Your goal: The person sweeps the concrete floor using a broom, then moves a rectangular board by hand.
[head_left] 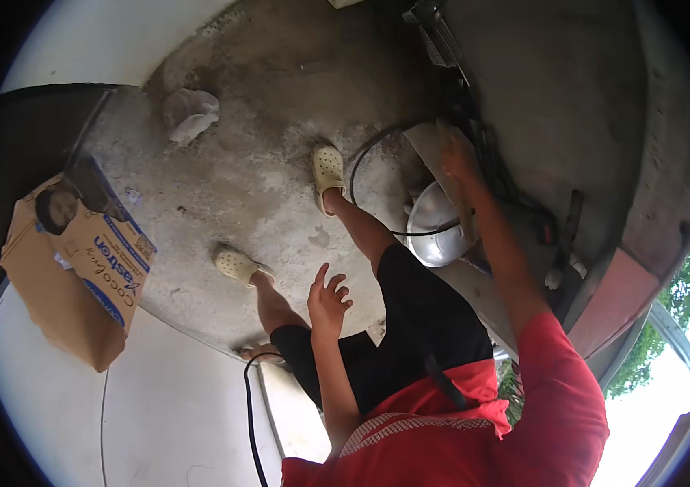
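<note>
Stained grey concrete floor (pixel 231 195), bearing the person's feet. Opened brown cardboard box (pixel 73 284), at the left. Flat, thin grey sheet (pixel 423 148), at the right. Round, shiny silver metal bowl (pixel 434 231), just beside the sheet and the right forearm. Right hand (pixel 460 158), at the sheet; blurred, grip cannot be told. Left hand (pixel 328 306), fingers spread and slightly curled, holding nothing.

The metal bowl (pixel 431 216) looks glossy, the concrete floor (pixel 263 183) rough.
</note>
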`<action>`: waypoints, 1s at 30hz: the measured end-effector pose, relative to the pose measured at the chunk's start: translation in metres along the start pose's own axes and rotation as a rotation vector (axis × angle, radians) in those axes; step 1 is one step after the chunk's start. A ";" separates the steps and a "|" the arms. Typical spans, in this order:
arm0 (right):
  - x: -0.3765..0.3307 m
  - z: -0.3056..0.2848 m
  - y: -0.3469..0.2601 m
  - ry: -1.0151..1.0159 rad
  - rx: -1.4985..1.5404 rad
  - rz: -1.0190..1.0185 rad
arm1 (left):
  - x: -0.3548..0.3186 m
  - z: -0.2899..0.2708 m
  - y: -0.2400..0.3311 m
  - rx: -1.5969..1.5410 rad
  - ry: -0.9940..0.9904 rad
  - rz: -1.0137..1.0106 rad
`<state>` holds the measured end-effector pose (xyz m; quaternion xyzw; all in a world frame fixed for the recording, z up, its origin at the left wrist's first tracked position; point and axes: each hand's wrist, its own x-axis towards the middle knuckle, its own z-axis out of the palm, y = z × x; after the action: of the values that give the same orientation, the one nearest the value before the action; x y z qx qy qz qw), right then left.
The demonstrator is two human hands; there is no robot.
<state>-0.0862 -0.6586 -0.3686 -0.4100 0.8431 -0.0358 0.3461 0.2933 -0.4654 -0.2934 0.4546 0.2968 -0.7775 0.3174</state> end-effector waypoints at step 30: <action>0.049 0.043 -0.072 -0.317 0.068 0.032 | 0.141 0.242 -0.090 0.230 -0.031 -0.001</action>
<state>-0.0326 -0.7314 -0.4035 -0.3852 0.7828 0.0065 0.4887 0.0446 -0.6225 -0.3043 0.4758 0.2008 -0.8136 0.2671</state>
